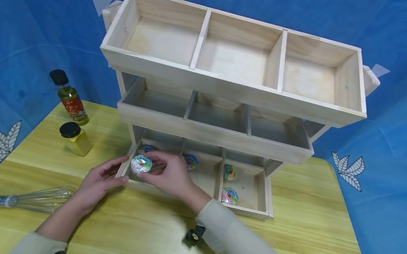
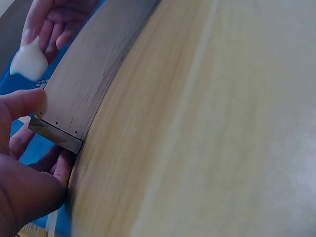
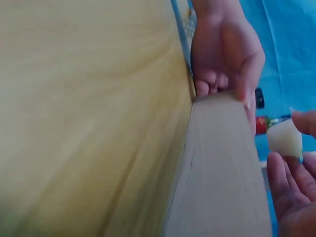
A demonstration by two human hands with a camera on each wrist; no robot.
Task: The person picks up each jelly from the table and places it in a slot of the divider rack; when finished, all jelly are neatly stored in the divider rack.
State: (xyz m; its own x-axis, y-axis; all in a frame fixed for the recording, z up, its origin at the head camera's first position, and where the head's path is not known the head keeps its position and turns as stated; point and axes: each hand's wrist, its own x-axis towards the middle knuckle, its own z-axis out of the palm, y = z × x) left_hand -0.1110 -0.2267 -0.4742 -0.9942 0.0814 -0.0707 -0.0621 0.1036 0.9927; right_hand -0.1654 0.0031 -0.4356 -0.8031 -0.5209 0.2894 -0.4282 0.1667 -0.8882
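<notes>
My right hand pinches a small jelly cup with a colourful printed lid, above the bottom tier's left compartment. The white cup body shows between thumb and fingers in the right wrist view. My left hand grips the front left corner of the wooden shelf, thumb on the front board, fingers round the end. Another jelly cup lies in that left compartment, partly hidden. One jelly cup sits in the middle compartment, and two, a rear cup and a front cup, in the right one.
Two upper tiers, the top tier and the middle tier, overhang the bottom one. Left of the shelf stand an oil bottle and a yellow jar with a black lid. A whisk lies at the table's left.
</notes>
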